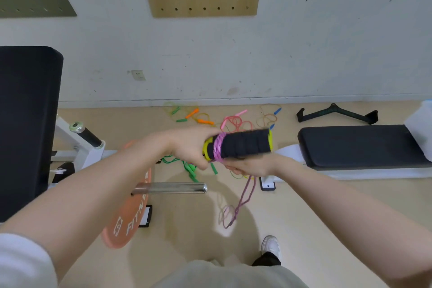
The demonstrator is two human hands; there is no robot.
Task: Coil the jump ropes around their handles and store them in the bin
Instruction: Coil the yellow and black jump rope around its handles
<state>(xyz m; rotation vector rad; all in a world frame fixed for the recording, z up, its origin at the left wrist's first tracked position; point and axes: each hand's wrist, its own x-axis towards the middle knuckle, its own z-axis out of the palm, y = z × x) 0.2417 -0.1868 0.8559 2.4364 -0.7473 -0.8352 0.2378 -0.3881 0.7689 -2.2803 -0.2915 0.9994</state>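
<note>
- Your left forearm and white sleeve fill the near left corner; your white shoe stands on the floor below.
- Your left hand grips the yellow-capped end of the black foam handles, held level at chest height above the floor.
- Pink-purple rope is coiled in several turns around the handles just beside your left thumb.
- Your right hand sits under the handles, fingers curled round the rope, whose loose length hangs down in a blurred loop toward the floor.
- Under your left arm an orange weight plate on a chrome bar lies on the floor.
- Green jump rope lies on the floor directly beneath your hands.
- Farther off, near the wall, orange-and-green, pink and blue-handled jump ropes lie loose and uncoiled.
- To the right stands a black padded bench, with a black V-shaped cable handle behind it.
- No bin can be made out from this view.
</note>
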